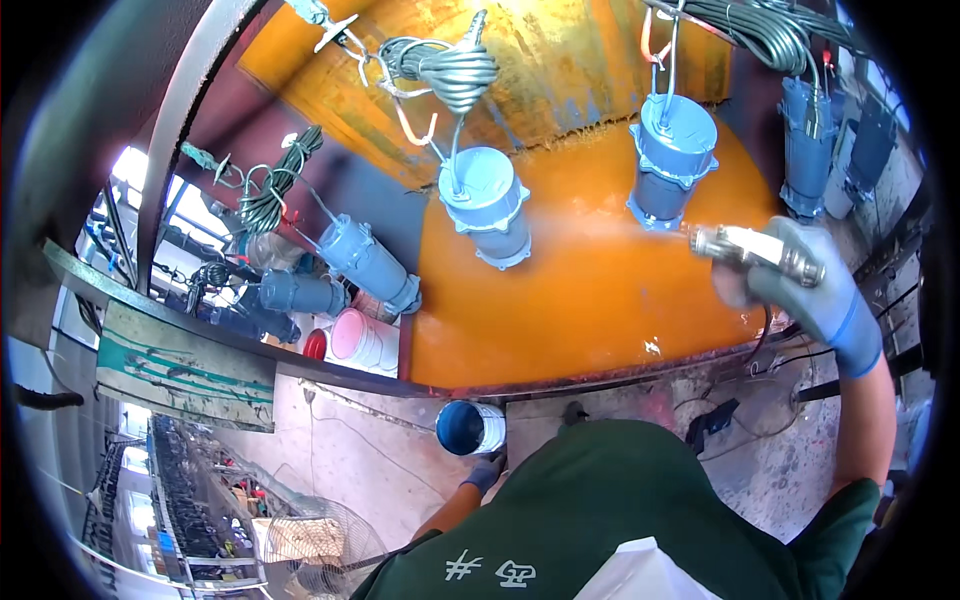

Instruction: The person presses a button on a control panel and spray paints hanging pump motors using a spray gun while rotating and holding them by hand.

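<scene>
Right gloved grip (815, 290) closed round a silver metal spray gun (738, 243), pointing left, near a hanging blue-grey metal cylinder (672, 150). Left gloved grip (486, 471) beside a white, blue-lined bucket (492, 428); cannot tell whether closed on it

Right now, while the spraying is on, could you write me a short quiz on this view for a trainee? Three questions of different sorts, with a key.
1. Which hand holds the spray gun?
2. True or false: the left hand is nearer to the white bucket than to the spray gun.
3. What colour is the large surface behind the two middle hanging housings?
A) green
B) orange
C) white

Key:
1. The right hand.
2. True; it is right by the bucket, well away from the spray gun.
3. B, orange.
</scene>
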The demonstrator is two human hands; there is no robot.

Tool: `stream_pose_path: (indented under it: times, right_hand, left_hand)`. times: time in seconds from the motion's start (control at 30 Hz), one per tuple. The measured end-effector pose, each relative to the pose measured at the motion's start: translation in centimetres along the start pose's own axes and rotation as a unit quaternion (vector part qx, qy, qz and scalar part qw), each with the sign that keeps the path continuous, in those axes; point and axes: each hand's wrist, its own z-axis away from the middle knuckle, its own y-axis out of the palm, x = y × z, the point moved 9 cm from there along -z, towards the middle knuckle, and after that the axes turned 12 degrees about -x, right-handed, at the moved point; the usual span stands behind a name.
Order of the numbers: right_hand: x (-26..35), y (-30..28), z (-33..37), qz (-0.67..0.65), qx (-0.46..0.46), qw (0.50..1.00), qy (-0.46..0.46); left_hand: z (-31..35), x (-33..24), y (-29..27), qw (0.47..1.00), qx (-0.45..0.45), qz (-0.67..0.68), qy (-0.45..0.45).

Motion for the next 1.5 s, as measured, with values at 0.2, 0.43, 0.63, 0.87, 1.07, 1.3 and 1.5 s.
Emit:
stream_pose_path:
  times: [0.2,0.43,0.63,0.87,1.07,1.3,1.5]
  right_hand:
    - [6.1,0.8,-3.0,0.002,0.028,0.993,-0.114]
    - [5.4,0.7,-5.5,0.062,-0.011,0.987,-0.149]
    - [5.6,4.8,-5.4,0.036,0.143,0.987,-0.071]
    - [1.9,2.1,-8.0,-0.047,-0.007,0.991,-0.125]
    - [2.9,5.0,-7.1,0.074,0.191,0.971,-0.121]
    - [1.7,3.4,-10.0,0.023,-0.01,0.986,-0.163]
    - [3.2,6.2,-8.0,0.005,0.138,0.984,-0.116]
  left_hand:
    - [-1.1,3.3,3.0,0.996,-0.017,-0.038,0.074]
    - [0.8,2.4,3.8,0.998,-0.027,-0.029,0.049]
    - [2.8,4.0,3.3,0.998,0.005,0.007,-0.065]
    - [3.9,2.2,1.8,0.996,0.023,-0.007,-0.09]
    - [3.6,2.1,1.6,0.998,0.012,-0.014,-0.059]
    - [2.1,1.6,1.0,0.998,0.003,-0.05,0.029]
    - [2.6,2.8,0.5,0.998,-0.01,-0.029,-0.046]
